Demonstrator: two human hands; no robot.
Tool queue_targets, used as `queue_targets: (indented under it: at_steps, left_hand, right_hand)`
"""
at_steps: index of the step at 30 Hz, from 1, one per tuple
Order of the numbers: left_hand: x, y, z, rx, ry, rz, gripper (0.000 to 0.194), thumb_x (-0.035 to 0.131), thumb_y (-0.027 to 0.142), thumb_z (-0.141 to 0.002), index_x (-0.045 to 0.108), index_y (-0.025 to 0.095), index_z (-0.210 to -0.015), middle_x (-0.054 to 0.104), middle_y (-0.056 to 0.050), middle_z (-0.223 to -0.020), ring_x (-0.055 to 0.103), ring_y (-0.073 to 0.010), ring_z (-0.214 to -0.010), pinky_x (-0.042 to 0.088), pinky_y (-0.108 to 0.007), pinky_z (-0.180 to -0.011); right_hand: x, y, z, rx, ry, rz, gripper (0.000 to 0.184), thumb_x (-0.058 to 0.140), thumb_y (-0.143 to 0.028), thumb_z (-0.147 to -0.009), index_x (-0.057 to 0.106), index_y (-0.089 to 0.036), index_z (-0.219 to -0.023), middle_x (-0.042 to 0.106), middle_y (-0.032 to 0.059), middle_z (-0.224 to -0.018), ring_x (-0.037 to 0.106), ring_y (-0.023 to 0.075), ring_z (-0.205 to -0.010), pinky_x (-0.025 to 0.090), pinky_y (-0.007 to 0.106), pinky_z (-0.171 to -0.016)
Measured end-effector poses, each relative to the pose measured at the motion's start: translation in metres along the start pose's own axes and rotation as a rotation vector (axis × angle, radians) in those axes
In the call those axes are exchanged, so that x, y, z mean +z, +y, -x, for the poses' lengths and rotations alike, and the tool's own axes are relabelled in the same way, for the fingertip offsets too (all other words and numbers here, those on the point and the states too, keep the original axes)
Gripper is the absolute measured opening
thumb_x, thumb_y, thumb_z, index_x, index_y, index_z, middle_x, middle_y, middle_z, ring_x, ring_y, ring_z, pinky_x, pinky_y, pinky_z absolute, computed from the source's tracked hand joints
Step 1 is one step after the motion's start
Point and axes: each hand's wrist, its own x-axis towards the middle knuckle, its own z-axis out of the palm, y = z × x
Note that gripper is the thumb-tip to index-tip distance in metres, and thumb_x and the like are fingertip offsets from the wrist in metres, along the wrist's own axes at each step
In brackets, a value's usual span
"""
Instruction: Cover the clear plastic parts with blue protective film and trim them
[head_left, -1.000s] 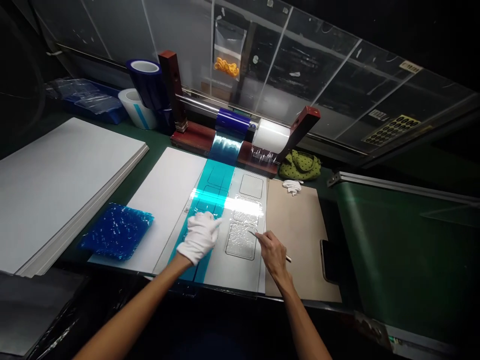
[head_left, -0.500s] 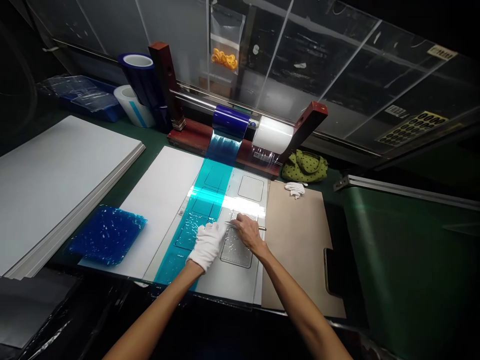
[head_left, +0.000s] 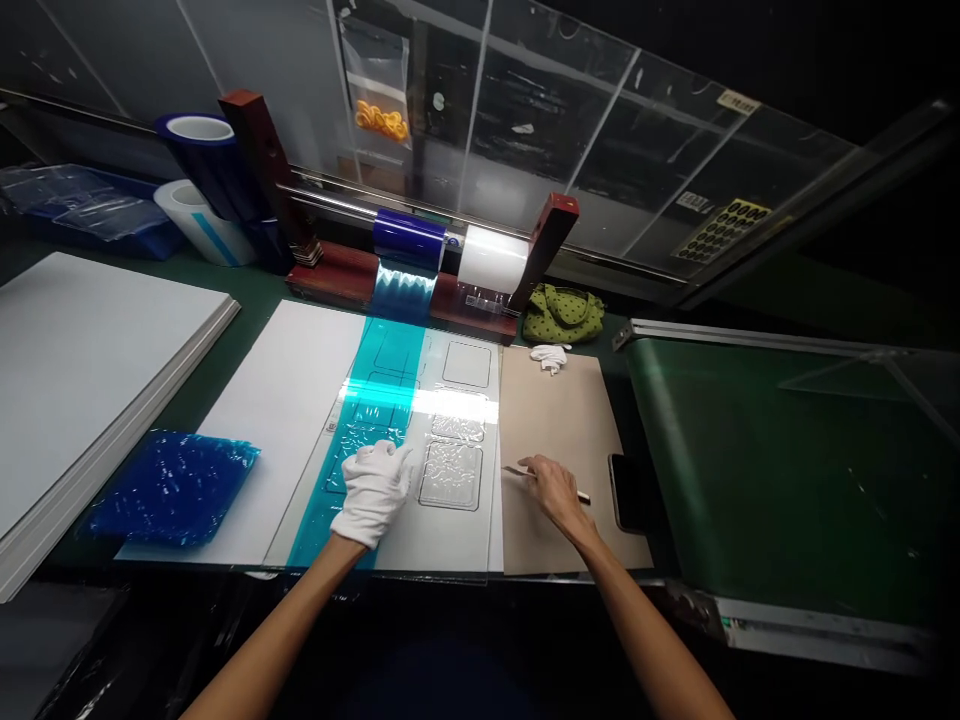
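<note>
My left hand [head_left: 373, 490], in a white glove, rests over the strip of blue film [head_left: 384, 375], fingers curled and thumb to the right; whatever is under the fingers is hidden. The film runs down from a dark blue roll [head_left: 409, 240] across a clear sheet with rounded rectangles outlined in black. Right of that sheet, my bare right hand [head_left: 556, 490] is closed on a slim craft knife [head_left: 583, 497], over brown board [head_left: 559, 410]. The knife's pointed end faces left. Crinkled clear pieces [head_left: 451, 474] lie inside the right-hand outlines.
A red wooden stand [head_left: 330, 280] holds the blue roll and a white roll [head_left: 493, 258]. Stacked white sheets [head_left: 112, 370] and a blue film-wrapped block [head_left: 176, 490] lie left. A phone [head_left: 628, 492], white glove [head_left: 550, 357] and green dotted pouch [head_left: 562, 314] are right, near a green belt [head_left: 765, 470].
My right hand has moved right with the craft knife, from the clear sheet to above the brown board. My left hand stays on the blue film. The camera view has shifted right.
</note>
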Motion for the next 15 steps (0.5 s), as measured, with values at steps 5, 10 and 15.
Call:
queue_targets:
  at_steps: [5, 10, 15]
  left_hand:
    - [0.02, 0.012, 0.04, 0.054, 0.093, -0.494, 0.04, 0.043, 0.052, -0.082, 0.061, 0.023, -0.104, 0.054, -0.014, -0.105, 0.045, -0.0355, -0.1, 0.031, -0.052, -0.084]
    - [0.044, 0.007, 0.054, 0.108, 0.033, -0.709, 0.037, 0.048, 0.049, -0.081, 0.061, 0.024, -0.105, 0.058, -0.012, -0.101, 0.05, -0.0309, -0.092, 0.033, -0.046, -0.079]
    - [0.058, 0.004, 0.05, 0.12, 0.026, -0.733, 0.043, 0.048, 0.049, -0.081, 0.06, 0.021, -0.111, 0.059, -0.014, -0.103, 0.052, -0.0309, -0.092, 0.034, -0.046, -0.081]
  right_hand:
    - [0.036, -0.009, 0.027, 0.066, -0.021, -0.237, 0.017, 0.054, -0.02, -0.082, 0.068, -0.022, -0.092, 0.07, 0.0033, -0.092, 0.063, 0.018, -0.087, 0.039, 0.023, -0.069]
    - [0.061, -0.02, 0.031, 0.082, -0.032, -0.502, 0.017, 0.057, -0.021, -0.078, 0.069, -0.021, -0.088, 0.071, 0.0045, -0.091, 0.063, 0.0189, -0.087, 0.042, 0.024, -0.073]
    - [0.071, -0.021, 0.032, 0.067, -0.084, -0.793, 0.018, 0.058, -0.028, -0.074, 0.069, -0.016, -0.081, 0.068, 0.0029, -0.072, 0.06, 0.0154, -0.067, 0.044, 0.023, -0.06]
